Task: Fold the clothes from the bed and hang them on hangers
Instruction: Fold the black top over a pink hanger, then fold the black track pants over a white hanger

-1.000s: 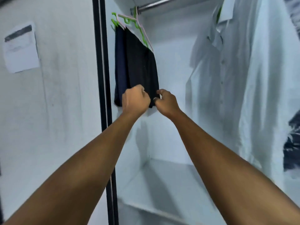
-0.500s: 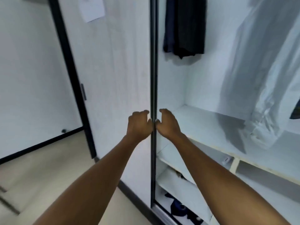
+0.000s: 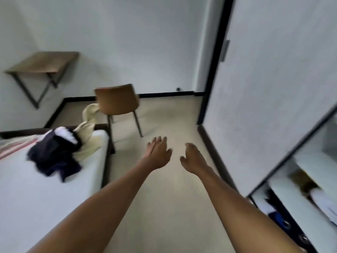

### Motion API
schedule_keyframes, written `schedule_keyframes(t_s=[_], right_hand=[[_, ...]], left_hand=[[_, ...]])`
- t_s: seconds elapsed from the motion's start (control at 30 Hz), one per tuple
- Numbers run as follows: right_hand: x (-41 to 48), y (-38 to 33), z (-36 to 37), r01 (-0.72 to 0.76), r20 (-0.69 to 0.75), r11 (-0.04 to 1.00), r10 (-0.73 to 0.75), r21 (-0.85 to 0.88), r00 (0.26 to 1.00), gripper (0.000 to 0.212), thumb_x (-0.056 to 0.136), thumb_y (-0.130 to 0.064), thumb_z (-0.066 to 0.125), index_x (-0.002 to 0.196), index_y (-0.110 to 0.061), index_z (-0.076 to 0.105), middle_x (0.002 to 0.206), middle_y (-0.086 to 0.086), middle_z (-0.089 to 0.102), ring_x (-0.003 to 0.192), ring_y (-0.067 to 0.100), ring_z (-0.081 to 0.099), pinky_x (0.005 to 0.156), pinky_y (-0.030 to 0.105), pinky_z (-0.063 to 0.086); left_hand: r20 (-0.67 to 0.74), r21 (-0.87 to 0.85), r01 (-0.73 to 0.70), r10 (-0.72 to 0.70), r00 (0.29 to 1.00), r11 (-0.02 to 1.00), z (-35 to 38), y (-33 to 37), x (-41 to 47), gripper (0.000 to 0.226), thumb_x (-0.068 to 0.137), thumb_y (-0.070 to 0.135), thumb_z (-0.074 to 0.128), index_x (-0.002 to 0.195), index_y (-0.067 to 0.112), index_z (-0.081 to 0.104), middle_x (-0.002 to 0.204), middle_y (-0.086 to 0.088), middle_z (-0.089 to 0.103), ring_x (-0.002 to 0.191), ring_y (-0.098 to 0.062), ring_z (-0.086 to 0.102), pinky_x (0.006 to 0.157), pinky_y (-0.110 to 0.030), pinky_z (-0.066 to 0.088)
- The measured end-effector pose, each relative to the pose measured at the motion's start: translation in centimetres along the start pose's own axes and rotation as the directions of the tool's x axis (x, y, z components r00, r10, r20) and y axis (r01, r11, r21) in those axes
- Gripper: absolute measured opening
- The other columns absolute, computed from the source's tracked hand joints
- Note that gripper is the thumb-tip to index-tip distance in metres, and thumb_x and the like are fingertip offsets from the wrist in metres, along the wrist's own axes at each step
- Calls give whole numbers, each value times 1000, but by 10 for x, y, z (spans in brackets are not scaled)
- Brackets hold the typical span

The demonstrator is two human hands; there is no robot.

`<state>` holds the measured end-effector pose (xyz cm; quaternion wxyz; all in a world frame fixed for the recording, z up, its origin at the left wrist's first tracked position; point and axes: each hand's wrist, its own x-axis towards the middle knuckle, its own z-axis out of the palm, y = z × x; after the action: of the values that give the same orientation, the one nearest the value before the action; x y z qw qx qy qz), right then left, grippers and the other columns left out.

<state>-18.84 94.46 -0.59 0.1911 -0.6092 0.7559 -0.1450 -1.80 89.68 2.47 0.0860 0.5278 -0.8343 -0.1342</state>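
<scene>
- While both bare arms stretch forward over the floor [image 3: 164, 207], the head view shows two hands, and neither holds anything. The left hand [image 3: 158, 154] is palm down with its fingers straight and close together. The right hand [image 3: 193, 158] is loosely spread, its thumb apart from the fingers.
- Both hands hang side by side, near each other but not touching, above the floor between the bed and the wardrobe.
- One bed [image 3: 45, 207] with a white mattress fills the lower left, its corner lying left of the left forearm.
- The clothes lie in one heap at the far end of the bed, well apart from both hands. Three pieces can be counted:
  - one dark navy garment [image 3: 52, 159], crumpled in front
  - one white piece [image 3: 65, 133], just behind it and touching it
  - one cream garment [image 3: 87, 133], draped over the bed's corner and rising towards the chair
- One pink-striped cloth [image 3: 16, 145] lies flat at the left edge beside the heap. It is too blurred to tell whether it is clothing or bedding.
- One brown chair [image 3: 116, 101] on thin dark legs stands on the floor just beyond the bed.
- One wooden wall table [image 3: 42, 63] on dark angled brackets is fixed to the far wall, upper left.
- One white wardrobe door [image 3: 264, 88] with a dark frame stands at the right.
- Past the door, the open wardrobe [image 3: 299, 203] shows white shelves holding blurred brown and blue things. Their number cannot be told.
</scene>
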Motion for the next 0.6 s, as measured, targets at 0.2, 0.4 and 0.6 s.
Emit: schedule_keyframes(t_s=[0.2,0.4,0.6], right_hand=[[32,-142,93,209,211,978,-200,-21,957,59,98,-26,63,146,0,40,152,20,43,144,36,42,116,43,38],[85,-238,159,384,397,922,-338,-41,854,63,102,-32,60,153,-8,35,166,18,26,152,34,32,120,41,33],[165,-311,214,507,513,861,-425,-24,746,61,101,-32,58,152,-8,36,164,16,28,149,36,36,116,43,38]], left_hand=[[-2,-30,275,-275,961,961,-23,-160,-56,46,100,40,49,135,10,49,136,-15,52,135,-35,45,106,-48,41],[-2,-86,499,-501,866,862,-33,-270,-78,57,102,43,48,147,9,41,146,-14,50,138,-35,43,111,-48,39],[-21,-68,658,-660,751,750,-48,-362,-70,59,103,45,48,149,8,40,148,-14,48,140,-35,41,110,-48,40]])
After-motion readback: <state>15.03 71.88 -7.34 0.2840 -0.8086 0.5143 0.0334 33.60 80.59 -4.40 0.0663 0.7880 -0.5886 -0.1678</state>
